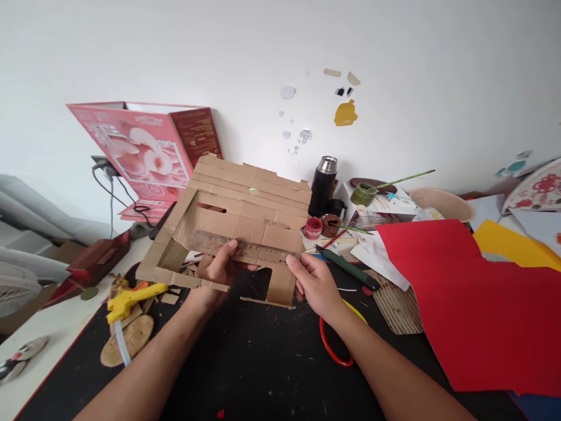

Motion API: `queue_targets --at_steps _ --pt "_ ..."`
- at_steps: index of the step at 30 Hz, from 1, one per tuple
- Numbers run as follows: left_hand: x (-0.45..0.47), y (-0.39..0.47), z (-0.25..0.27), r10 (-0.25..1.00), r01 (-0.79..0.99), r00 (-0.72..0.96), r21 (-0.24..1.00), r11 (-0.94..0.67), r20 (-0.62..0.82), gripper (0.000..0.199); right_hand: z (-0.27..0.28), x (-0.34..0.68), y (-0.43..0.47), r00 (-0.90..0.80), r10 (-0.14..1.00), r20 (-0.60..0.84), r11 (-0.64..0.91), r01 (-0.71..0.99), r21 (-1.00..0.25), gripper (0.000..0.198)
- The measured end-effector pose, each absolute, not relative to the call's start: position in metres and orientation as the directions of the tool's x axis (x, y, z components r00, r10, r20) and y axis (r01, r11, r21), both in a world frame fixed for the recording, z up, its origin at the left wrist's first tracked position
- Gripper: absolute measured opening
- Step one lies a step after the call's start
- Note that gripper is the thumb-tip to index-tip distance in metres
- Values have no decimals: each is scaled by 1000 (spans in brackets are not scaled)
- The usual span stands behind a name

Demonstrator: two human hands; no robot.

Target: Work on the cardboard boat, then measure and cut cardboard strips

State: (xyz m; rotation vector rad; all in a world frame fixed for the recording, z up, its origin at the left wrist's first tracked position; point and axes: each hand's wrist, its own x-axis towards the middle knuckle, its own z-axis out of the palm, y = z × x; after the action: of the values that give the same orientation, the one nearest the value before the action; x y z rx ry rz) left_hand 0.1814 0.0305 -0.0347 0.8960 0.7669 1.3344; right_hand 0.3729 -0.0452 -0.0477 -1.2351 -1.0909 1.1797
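A cut cardboard structure point(252, 204) with slots and a rectangular opening is held up, tilted, above the black table mat. Across its lower part lies a see-through ruler point(258, 252). My left hand point(219, 266) reaches through or under the lower edge, its thumb pressing the ruler against the cardboard. At the ruler's right end, my right hand point(313, 278) pinches ruler and cardboard together with the thumb on top. The fingers behind the cardboard are mostly hidden. Below my right wrist, red-handled and yellow loops point(335, 345) show on the mat, partly covered by my arm.
A yellow hot glue gun point(131, 301) lies at left beside cardboard scraps. A pink box point(144, 152) stands behind. Paint jars point(313, 228), a black thermos point(323, 184), a dark green utility knife point(350, 270), and red sheet point(477, 310) occupy the back and right.
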Motion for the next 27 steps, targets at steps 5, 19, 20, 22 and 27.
queue_targets --at_steps 5,19,20,22,27 --pt "181 31 -39 994 -458 104 888 27 24 32 -45 372 -46 88 995 -36 -32 -49 -998 64" --pt "181 33 -43 992 -450 99 893 -25 78 40 -45 374 -45 93 995 -35 -35 -3 -999 66" --pt "182 33 -42 992 -452 99 891 -28 82 40 -45 374 -45 93 995 -38 -37 -5 -999 66" --pt "182 33 -42 992 -455 96 890 -28 81 41 -46 374 -46 93 995 -37 -36 -10 -999 66" --pt "180 33 -43 991 -452 118 892 3 56 38 -46 372 -46 90 995 -36 -34 -21 -999 65"
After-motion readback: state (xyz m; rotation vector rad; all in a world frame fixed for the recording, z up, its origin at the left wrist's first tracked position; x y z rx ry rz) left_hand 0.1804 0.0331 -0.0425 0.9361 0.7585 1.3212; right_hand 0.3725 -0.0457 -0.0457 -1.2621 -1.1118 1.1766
